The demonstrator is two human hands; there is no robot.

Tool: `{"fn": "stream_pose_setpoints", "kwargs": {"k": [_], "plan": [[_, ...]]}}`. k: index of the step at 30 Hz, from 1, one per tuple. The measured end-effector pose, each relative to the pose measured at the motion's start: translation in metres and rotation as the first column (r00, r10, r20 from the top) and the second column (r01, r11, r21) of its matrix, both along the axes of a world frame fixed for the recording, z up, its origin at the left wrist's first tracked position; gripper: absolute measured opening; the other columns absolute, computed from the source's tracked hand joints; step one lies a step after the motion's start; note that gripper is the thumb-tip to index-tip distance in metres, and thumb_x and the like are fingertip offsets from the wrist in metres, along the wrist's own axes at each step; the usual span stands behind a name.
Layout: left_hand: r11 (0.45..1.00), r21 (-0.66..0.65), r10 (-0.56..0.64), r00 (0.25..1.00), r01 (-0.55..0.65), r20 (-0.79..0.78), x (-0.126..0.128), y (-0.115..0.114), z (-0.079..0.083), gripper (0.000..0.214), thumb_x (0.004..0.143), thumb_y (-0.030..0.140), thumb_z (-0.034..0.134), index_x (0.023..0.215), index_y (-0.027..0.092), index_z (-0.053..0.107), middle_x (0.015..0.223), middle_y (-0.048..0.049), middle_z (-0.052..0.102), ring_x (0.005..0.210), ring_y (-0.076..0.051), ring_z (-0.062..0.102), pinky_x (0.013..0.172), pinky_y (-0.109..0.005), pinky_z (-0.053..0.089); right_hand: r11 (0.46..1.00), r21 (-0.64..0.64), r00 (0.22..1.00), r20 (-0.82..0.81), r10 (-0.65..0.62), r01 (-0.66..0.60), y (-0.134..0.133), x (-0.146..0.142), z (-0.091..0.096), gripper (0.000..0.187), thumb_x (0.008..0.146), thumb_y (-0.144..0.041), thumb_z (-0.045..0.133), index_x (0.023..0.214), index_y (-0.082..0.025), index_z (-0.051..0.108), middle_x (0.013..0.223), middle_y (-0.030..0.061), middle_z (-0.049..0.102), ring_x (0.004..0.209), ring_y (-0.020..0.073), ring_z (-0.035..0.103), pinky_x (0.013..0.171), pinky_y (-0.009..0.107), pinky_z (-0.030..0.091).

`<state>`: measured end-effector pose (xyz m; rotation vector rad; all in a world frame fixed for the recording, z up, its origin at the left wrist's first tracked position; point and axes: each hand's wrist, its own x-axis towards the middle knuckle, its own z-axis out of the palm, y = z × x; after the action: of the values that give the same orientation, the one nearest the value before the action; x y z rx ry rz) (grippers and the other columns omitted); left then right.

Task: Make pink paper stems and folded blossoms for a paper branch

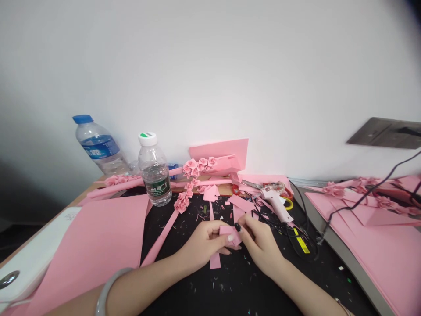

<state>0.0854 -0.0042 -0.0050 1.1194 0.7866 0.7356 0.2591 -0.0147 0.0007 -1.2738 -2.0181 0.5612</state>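
Note:
My left hand (205, 245) and my right hand (259, 240) meet at the middle of the black mat (237, 281). Both pinch one small folded piece of pink paper (229, 231) between thumb and fingers. A narrow pink strip (215, 260) lies on the mat just under my left hand. A pale bangle (108, 289) sits on my left wrist.
Two clear water bottles (98, 147) (154, 173) stand at the back left, and a big pink sheet (95, 245) covers the left side. Pink paper roses (197, 166) lie along the wall. A white glue gun (276, 204) with a black cable rests on the right, beside more pink sheets (381, 241).

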Motion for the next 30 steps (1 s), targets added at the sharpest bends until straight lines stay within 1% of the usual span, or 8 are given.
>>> {"fn": "stream_pose_setpoints", "kwargs": {"k": [3, 7, 10, 13, 17, 25, 27, 30], "plan": [[0.999, 0.037, -0.015, 1.000, 0.015, 0.003, -0.0004, -0.0008, -0.0022, 0.015, 0.076, 0.028, 0.063, 0.079, 0.013, 0.062, 0.075, -0.0035, 0.067, 0.077, -0.019, 0.068, 0.065, -0.026, 0.051, 0.996, -0.051, 0.997, 0.020, 0.073, -0.072, 0.0015, -0.0022, -0.0008, 0.029, 0.091, -0.022, 0.038, 0.062, -0.020, 0.036, 0.056, -0.0045, 0.038, 0.051, 0.0102, 0.037, 0.049, 0.023, 0.031], [0.999, 0.034, -0.024, 1.000, 0.024, 0.008, 0.0004, -0.0004, -0.0055, 0.016, 0.075, 0.028, 0.065, 0.081, 0.014, 0.060, 0.069, -0.0009, 0.065, 0.065, -0.017, 0.067, 0.057, -0.023, 0.049, 0.994, -0.070, 0.996, -0.002, 0.087, -0.087, 0.0010, -0.0038, -0.0025, 0.031, 0.091, -0.022, 0.036, 0.060, -0.020, 0.031, 0.056, -0.0051, 0.033, 0.051, 0.0097, 0.034, 0.049, 0.023, 0.029], [0.999, 0.035, -0.038, 0.999, 0.038, 0.011, 0.0011, 0.0007, -0.0065, 0.016, 0.074, 0.027, 0.065, 0.079, 0.013, 0.060, 0.065, -0.0002, 0.064, 0.060, -0.015, 0.066, 0.051, -0.021, 0.047, 0.992, -0.087, 0.996, -0.029, 0.087, -0.089, -0.0016, -0.0046, -0.0033, 0.031, 0.091, -0.023, 0.036, 0.061, -0.020, 0.030, 0.056, -0.0053, 0.034, 0.051, 0.0094, 0.034, 0.049, 0.022, 0.028], [0.998, 0.026, -0.063, 0.998, 0.063, -0.003, 0.0009, 0.0018, -0.0062, 0.016, 0.073, 0.028, 0.066, 0.075, 0.013, 0.060, 0.065, -0.0017, 0.065, 0.060, -0.015, 0.066, 0.050, -0.020, 0.045, 0.992, -0.081, 0.995, -0.040, 0.092, -0.095, -0.0040, -0.0055, -0.0028, 0.031, 0.091, -0.024, 0.036, 0.061, -0.020, 0.030, 0.054, -0.0058, 0.033, 0.049, 0.0088, 0.032, 0.048, 0.022, 0.026], [0.998, 0.012, -0.067, 0.998, 0.067, -0.003, 0.0005, 0.0018, -0.0051, 0.018, 0.073, 0.029, 0.066, 0.071, 0.013, 0.058, 0.068, -0.0040, 0.068, 0.059, -0.015, 0.066, 0.051, -0.020, 0.045, 0.992, -0.080, 0.995, -0.040, 0.094, -0.097, -0.0046, -0.0062, -0.0007, 0.032, 0.091, -0.025, 0.035, 0.059, -0.020, 0.030, 0.053, -0.0062, 0.032, 0.047, 0.0083, 0.032, 0.046, 0.021, 0.025], [0.996, -0.002, -0.088, 0.996, 0.088, -0.002, -0.0004, 0.0016, -0.0032, 0.021, 0.073, 0.032, 0.065, 0.071, 0.013, 0.058, 0.063, -0.0037, 0.067, 0.056, -0.015, 0.065, 0.054, -0.023, 0.046, 0.988, -0.108, 0.993, 0.001, 0.115, -0.114, -0.0045, -0.0060, -0.0026, 0.035, 0.091, -0.025, 0.033, 0.057, -0.020, 0.026, 0.051, -0.0063, 0.029, 0.045, 0.0084, 0.030, 0.044, 0.022, 0.023], [0.996, -0.003, -0.085, 0.996, 0.085, -0.003, -0.0011, 0.0028, -0.0034, 0.021, 0.073, 0.032, 0.066, 0.069, 0.013, 0.058, 0.060, -0.0026, 0.066, 0.056, -0.015, 0.065, 0.053, -0.023, 0.046, 0.986, -0.120, 0.993, -0.021, 0.112, -0.114, -0.0045, -0.0058, -0.0020, 0.035, 0.091, -0.026, 0.034, 0.057, -0.020, 0.027, 0.051, -0.0061, 0.030, 0.046, 0.0086, 0.030, 0.045, 0.022, 0.024], [0.997, 0.019, -0.075, 0.997, 0.076, -0.026, -0.0016, 0.0043, -0.0045, 0.020, 0.073, 0.031, 0.065, 0.067, 0.013, 0.058, 0.055, -0.0011, 0.063, 0.052, -0.014, 0.063, 0.050, -0.022, 0.045, 0.984, -0.135, 0.992, -0.058, 0.109, -0.116, -0.0037, -0.0059, 0.0002, 0.032, 0.091, -0.028, 0.037, 0.060, -0.020, 0.033, 0.055, -0.0050, 0.036, 0.050, 0.0094, 0.035, 0.048, 0.022, 0.028]]}}
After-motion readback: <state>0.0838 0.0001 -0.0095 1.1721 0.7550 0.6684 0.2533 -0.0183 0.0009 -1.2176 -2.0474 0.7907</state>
